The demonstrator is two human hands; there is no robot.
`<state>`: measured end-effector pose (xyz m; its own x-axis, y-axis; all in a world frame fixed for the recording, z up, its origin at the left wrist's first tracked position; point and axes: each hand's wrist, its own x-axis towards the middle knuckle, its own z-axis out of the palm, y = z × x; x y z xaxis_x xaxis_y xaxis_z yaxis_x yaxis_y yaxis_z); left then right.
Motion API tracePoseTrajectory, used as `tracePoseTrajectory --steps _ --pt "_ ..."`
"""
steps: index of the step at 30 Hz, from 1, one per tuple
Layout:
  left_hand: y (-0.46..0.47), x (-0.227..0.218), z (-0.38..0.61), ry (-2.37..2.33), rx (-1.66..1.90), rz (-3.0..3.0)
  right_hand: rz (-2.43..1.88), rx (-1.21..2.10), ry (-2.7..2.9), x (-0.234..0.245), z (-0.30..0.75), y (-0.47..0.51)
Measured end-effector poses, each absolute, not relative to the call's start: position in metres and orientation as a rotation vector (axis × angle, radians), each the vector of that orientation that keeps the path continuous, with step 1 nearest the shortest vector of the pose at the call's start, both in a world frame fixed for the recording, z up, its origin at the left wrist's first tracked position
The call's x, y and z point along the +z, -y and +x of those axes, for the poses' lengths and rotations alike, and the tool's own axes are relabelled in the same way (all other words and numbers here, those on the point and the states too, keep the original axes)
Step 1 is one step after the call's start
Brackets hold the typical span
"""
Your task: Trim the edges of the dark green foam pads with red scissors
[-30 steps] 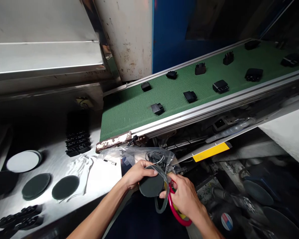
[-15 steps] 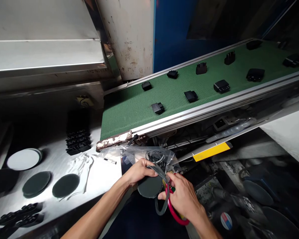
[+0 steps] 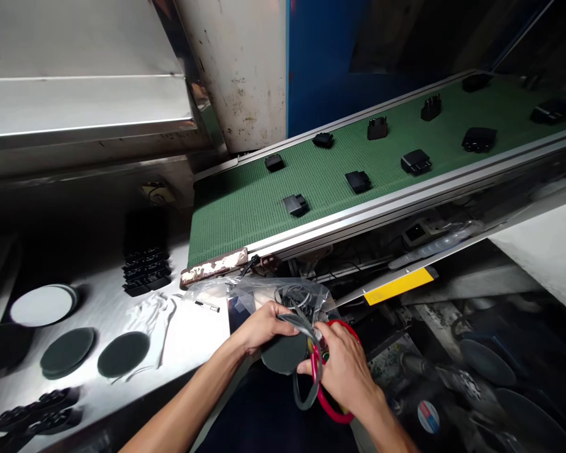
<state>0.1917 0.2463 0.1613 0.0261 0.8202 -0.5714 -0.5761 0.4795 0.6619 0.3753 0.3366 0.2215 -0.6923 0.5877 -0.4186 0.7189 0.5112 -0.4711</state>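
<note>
The left hand [image 3: 263, 328] presses its grip onto a dark foam disc [image 3: 283, 353], while the right hand [image 3: 345, 372] pinches red-handled scissors [image 3: 327, 406] at the disc's 3 o'clock edge.

Head-worn view — facing forward, down

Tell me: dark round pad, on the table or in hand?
In hand: the dark round pad is gripped by the left hand, not lying on the steel table.
</note>
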Motion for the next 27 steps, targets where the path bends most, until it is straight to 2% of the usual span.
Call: tracePoseTrajectory --steps 21,27 --pt "-0.247 0.172 0.185 -1.140 1.076 0.353 1.132 -1.020 -2.467 0.226 0.378 -0.337" --pt "-0.248 0.171 0.191 -1.158 1.090 0.351 1.106 -0.951 -2.552 0.223 0.377 -0.336"
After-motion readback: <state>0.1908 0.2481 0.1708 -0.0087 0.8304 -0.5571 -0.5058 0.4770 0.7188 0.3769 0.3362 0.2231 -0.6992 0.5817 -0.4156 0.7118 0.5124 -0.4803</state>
